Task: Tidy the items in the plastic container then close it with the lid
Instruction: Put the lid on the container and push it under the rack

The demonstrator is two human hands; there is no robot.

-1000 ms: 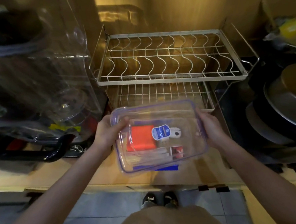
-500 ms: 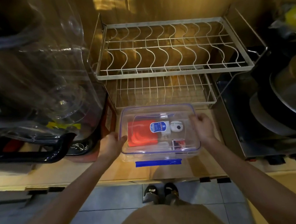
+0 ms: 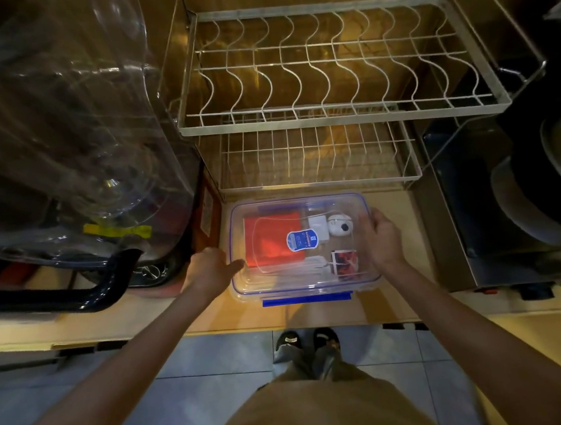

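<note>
A clear plastic container (image 3: 246, 294) with a blue-edged clear lid (image 3: 297, 204) on top rests on the wooden counter, under the dish rack. Through the lid I see an orange packet (image 3: 268, 244), a blue-and-white label (image 3: 302, 240), a small white round device (image 3: 340, 224), a white cable and a red-printed card (image 3: 345, 261). A blue latch flap (image 3: 307, 299) sticks out at the near side. My left hand (image 3: 209, 270) grips the container's left edge. My right hand (image 3: 379, 237) holds its right edge.
A two-tier wire dish rack (image 3: 342, 117) stands right behind the container. A big clear plastic-wrapped appliance with a black handle (image 3: 108, 290) crowds the left. Dark pots and a metal stove (image 3: 529, 209) fill the right. The counter edge (image 3: 215, 331) runs just below.
The container was held tilted above the counter; both hands lowered it flat onto the counter and pushed it back toward the rack. My hands stay on its two sides.
</note>
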